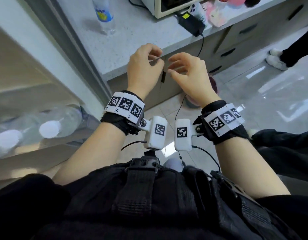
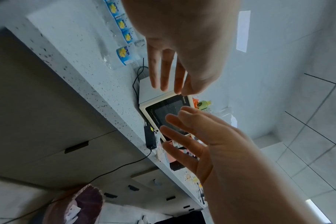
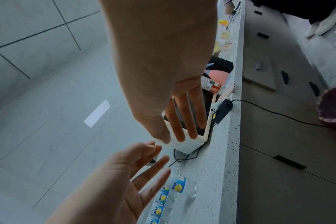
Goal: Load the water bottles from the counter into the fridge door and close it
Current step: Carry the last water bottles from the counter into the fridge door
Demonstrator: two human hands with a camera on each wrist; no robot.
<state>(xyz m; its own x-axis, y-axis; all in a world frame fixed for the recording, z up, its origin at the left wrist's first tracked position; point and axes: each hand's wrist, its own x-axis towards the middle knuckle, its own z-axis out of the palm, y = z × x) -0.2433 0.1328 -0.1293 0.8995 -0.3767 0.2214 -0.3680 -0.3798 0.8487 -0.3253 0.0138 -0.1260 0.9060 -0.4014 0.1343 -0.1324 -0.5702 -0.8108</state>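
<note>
Both hands hover empty, close together, in front of the speckled counter's edge [image 1: 132, 66]. My left hand [image 1: 155, 58] and right hand [image 1: 174, 64] have relaxed, slightly bent fingers and touch nothing. One clear water bottle [image 1: 103, 14] with a blue and yellow label stands on the counter beyond the left hand. The wrist views show several such bottles [image 2: 126, 56] [image 3: 177, 184] in a row along the counter. At the left the fridge door shelf [image 1: 45, 153] is open, and two white-capped bottles [image 1: 49, 129] stand in it.
A cream microwave [image 1: 175, 6] and a black power adapter [image 1: 191, 23] with a hanging cable sit on the counter to the right. A maroon bin [image 1: 214, 85] stands on the floor below. Another person's white shoes [image 1: 276, 59] are at the far right.
</note>
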